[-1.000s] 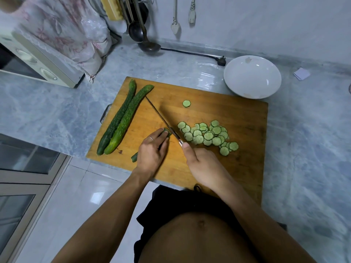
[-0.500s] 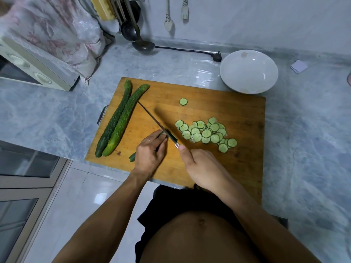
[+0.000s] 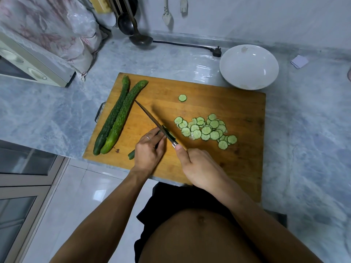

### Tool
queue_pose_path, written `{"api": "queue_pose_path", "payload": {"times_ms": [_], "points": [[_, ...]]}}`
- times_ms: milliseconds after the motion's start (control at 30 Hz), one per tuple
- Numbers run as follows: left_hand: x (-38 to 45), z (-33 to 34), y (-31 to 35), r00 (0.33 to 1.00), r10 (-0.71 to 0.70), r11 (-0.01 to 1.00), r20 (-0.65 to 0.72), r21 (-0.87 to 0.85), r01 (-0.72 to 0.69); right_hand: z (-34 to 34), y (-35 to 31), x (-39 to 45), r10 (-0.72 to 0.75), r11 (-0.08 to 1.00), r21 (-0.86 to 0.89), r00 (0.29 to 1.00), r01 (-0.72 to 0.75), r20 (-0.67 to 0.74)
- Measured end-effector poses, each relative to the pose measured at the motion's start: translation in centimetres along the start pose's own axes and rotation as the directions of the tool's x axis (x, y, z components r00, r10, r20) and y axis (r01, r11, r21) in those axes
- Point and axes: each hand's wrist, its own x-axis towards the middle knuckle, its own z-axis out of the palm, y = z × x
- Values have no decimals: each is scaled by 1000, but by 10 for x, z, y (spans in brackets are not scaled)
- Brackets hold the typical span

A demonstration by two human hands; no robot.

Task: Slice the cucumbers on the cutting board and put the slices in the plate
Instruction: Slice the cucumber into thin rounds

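Note:
A wooden cutting board (image 3: 237, 164) lies on the marble counter. My left hand (image 3: 148, 152) holds down a short cucumber piece (image 3: 131, 154); only its end shows under the palm. My right hand (image 3: 199, 168) grips the handle of a knife (image 3: 152, 120), blade down on the cucumber beside my left fingertips. A heap of several cucumber slices (image 3: 206, 130) lies right of the blade, and a lone slice (image 3: 182, 98) sits farther back. Two whole cucumbers (image 3: 117, 116) lie side by side at the board's left. The white plate (image 3: 248, 66) stands behind the board's right corner.
A toaster oven (image 3: 28, 63) with a cloth and plastic bag over it stands at the back left. Ladles (image 3: 133, 29) hang at the wall, and a black cord with a plug (image 3: 216, 52) lies near the plate. The counter edge runs under the board's near side.
The knife blade has moved slightly between cuts on the cucumber piece. Both hands stay in the same place on the board; the camera has shifted a little.

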Motion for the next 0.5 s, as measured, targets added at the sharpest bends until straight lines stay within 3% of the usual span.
{"api": "queue_pose_path", "payload": {"times_ms": [500], "points": [[-1,5,-3,998,58,998,-26,15,-58,5,-2,29,63,998,28,997,-64,49]]}}
